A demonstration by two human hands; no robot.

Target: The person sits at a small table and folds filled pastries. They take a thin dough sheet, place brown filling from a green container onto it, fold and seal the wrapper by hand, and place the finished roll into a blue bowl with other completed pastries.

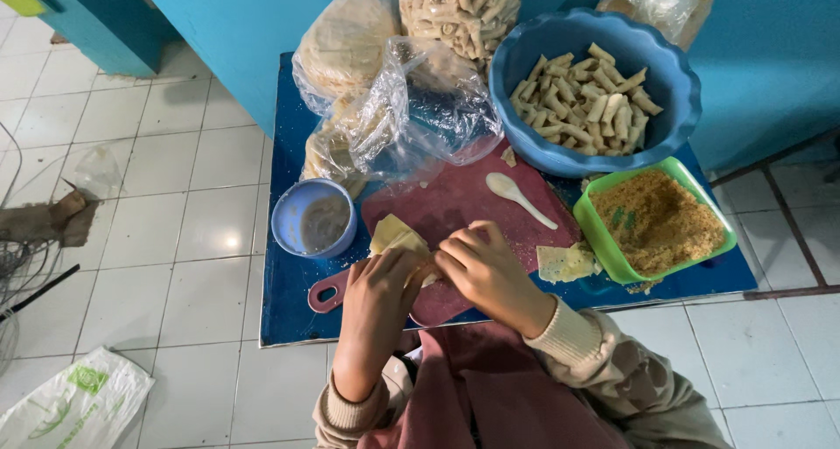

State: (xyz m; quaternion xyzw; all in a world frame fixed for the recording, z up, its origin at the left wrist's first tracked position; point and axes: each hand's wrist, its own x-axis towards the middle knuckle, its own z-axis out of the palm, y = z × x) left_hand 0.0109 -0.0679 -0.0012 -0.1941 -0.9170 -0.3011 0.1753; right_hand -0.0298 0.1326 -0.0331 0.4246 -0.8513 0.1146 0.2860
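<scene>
bench: low, blue top, set against a blue wall on white floor tiles.
bags: clear plastic, piled at the back; flat pale sheets in one, short rolls in another.
blue bowl: back right, holds a heap of finished pale rolls.
board: dark red cutting board, centre of the bench, handle pointing toward the left hand side.
green tub: right of the board, filled with orange-brown crumbs.
small cup: blue, left of the board, cloudy liquid inside.
spare sheet: pale wrapper piece at the board's right edge, just beside the green tub.
left hand: grip closed around the near end of the wrapper, fingers curled.
right hand: grip pinched on the wrapper from the right, touching the left hand.
wrapper: pale yellow, over the board's near-left part, partly folded, far corner sticking out past the fingers.
spoon: white, lying loose on the board, well apart from both hands.
</scene>
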